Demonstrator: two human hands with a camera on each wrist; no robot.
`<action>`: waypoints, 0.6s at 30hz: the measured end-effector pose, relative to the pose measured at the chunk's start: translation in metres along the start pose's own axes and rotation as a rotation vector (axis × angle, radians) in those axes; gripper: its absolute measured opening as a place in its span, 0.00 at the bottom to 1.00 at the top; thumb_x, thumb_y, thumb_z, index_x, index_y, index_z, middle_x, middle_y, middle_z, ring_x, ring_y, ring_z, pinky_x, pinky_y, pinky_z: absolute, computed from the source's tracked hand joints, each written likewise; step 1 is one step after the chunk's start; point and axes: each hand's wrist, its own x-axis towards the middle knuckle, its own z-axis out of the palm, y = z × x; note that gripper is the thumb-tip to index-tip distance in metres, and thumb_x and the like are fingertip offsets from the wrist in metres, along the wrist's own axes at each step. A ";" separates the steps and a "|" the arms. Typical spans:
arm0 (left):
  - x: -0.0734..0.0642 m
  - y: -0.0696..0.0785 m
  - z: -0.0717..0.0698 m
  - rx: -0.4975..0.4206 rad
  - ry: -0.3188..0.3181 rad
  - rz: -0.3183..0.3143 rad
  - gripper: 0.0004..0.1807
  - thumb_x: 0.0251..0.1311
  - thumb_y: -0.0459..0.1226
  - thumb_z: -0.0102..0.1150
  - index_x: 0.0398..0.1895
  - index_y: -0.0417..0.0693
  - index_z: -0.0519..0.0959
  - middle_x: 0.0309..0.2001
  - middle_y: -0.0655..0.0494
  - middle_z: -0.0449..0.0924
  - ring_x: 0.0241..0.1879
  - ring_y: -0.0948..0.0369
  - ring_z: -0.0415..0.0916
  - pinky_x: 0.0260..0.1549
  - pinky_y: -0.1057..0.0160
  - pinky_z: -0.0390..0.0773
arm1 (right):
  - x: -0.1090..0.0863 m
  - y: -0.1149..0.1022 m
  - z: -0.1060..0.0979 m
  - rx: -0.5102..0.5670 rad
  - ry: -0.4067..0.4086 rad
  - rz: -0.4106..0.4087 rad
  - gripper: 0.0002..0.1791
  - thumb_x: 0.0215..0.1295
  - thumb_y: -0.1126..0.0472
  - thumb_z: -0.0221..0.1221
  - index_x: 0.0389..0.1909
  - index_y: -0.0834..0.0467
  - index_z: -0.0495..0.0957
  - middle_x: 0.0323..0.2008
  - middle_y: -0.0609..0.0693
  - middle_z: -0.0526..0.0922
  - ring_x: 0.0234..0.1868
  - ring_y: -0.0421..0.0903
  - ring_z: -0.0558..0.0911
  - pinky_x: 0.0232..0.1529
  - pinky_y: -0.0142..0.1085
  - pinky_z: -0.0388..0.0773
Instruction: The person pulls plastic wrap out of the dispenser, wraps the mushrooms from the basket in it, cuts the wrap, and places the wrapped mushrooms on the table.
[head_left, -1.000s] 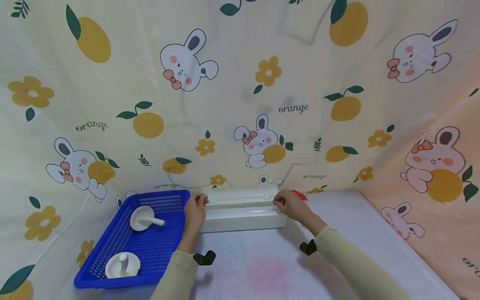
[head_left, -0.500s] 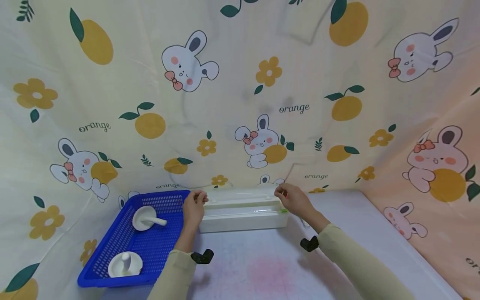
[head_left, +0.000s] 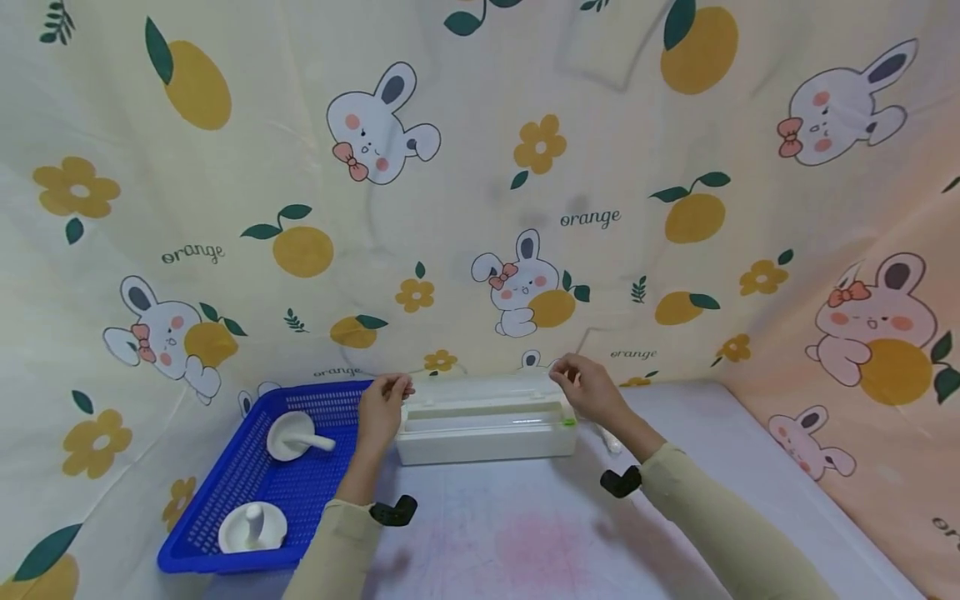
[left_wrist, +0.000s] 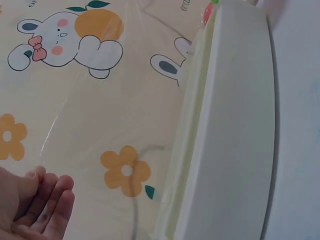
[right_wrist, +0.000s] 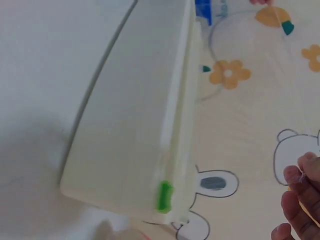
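Note:
A white cling film dispenser (head_left: 486,447) stands at the back of the table, its long top slot facing up. Between my two hands stretches a clear sheet of cling film (left_wrist: 48,132), whose edge shows as a thin shiny line in the left wrist view. My left hand (head_left: 380,410) pinches one corner between thumb and index finger, above the dispenser's left end. At the other end, my right hand (head_left: 594,393) pinches the opposite corner, raised above the box. A green piece (right_wrist: 165,196) sits on the dispenser's right end.
To the left is a blue plastic basket (head_left: 217,492) with two white round pieces with handles, one (head_left: 291,436) farther back and one (head_left: 252,527) nearer. A small white object (head_left: 611,440) lies right of the dispenser. A printed curtain (head_left: 450,208) hangs behind the table.
Both hands have risen a little, the left also drifting leftward. The green piece on the dispenser's right end has come into view, while the red patch beside the right hand is no longer seen in the head view.

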 end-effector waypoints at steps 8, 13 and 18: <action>0.000 0.007 -0.009 0.025 -0.011 -0.006 0.11 0.72 0.33 0.68 0.54 0.41 0.86 0.50 0.44 0.89 0.52 0.50 0.87 0.53 0.54 0.86 | 0.003 -0.011 -0.008 0.027 0.037 -0.032 0.04 0.78 0.60 0.64 0.47 0.56 0.84 0.39 0.52 0.85 0.39 0.48 0.77 0.32 0.33 0.75; -0.001 0.011 -0.014 0.072 0.063 0.053 0.06 0.73 0.34 0.68 0.48 0.44 0.89 0.43 0.48 0.91 0.45 0.53 0.89 0.43 0.63 0.84 | 0.005 -0.019 -0.013 0.025 0.052 -0.050 0.03 0.78 0.61 0.65 0.47 0.56 0.84 0.40 0.50 0.85 0.39 0.48 0.77 0.34 0.31 0.75; 0.001 0.018 -0.017 0.042 0.072 0.095 0.07 0.74 0.34 0.65 0.49 0.41 0.88 0.42 0.46 0.91 0.45 0.53 0.89 0.45 0.63 0.86 | 0.007 -0.027 -0.019 0.037 0.063 -0.061 0.04 0.77 0.62 0.65 0.47 0.58 0.84 0.40 0.52 0.85 0.38 0.49 0.78 0.36 0.31 0.77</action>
